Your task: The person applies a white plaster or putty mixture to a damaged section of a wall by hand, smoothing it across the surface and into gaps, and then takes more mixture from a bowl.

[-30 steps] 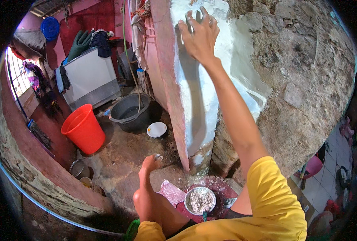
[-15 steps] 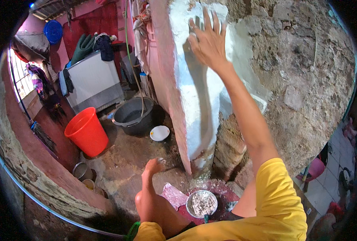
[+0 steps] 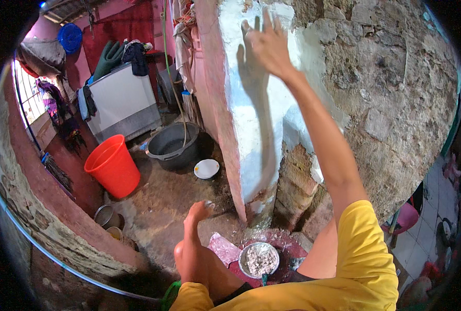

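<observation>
High on the wall's corner, my right hand (image 3: 269, 47) lies against a white, smoothed patch of plaster (image 3: 256, 140), its fingers stretched out and apart. The patch runs down the narrow wall face beside rough bare masonry. My left hand (image 3: 201, 210) hangs by my left knee with its fingers curled. Something pale shows at those fingertips, too small to name. Between my legs stands a metal bowl (image 3: 243, 263) of lumpy whitish paste (image 3: 261, 257). A dark green handle (image 3: 264, 280) shows at the bowl's near rim.
A red bucket (image 3: 113, 168), a black tub (image 3: 173, 150) and a white plate (image 3: 206, 169) stand on the floor at left. A low broken wall (image 3: 59, 223) curves along the left. Rough stonework (image 3: 391, 83) rises at right. A pink crumpled sheet (image 3: 224, 249) lies beside the bowl.
My right hand has shifted slightly left on the plaster, its fingers now more bent. My left hand stays by the knee, and the view has tilted a little.
</observation>
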The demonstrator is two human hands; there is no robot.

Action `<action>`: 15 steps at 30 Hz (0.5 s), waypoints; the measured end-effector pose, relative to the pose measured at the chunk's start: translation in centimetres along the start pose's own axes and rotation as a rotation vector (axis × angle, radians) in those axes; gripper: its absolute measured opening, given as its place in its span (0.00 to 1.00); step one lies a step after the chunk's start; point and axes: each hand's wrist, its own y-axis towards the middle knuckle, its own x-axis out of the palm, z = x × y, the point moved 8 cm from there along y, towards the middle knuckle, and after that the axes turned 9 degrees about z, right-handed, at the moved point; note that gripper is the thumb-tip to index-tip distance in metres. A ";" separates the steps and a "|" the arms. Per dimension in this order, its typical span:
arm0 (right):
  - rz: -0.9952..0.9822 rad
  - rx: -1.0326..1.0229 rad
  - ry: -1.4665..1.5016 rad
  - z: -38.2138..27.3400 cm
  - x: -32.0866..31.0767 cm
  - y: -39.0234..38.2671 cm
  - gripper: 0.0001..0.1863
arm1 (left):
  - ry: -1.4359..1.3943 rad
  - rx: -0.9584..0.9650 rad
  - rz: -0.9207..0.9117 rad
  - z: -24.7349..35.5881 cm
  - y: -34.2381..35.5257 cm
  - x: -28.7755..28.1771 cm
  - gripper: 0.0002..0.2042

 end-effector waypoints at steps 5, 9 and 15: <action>-0.021 -0.247 -0.204 -3.6 -1.3 1.9 0.23 | 0.028 0.065 0.062 -1.1 0.2 0.2 0.20; 0.025 0.000 0.035 -0.6 -1.6 2.0 0.22 | 0.016 0.055 0.035 -0.2 0.2 0.5 0.19; 0.028 -0.064 -0.008 -0.8 -0.9 1.7 0.20 | 0.030 0.182 0.091 -0.1 0.6 0.7 0.18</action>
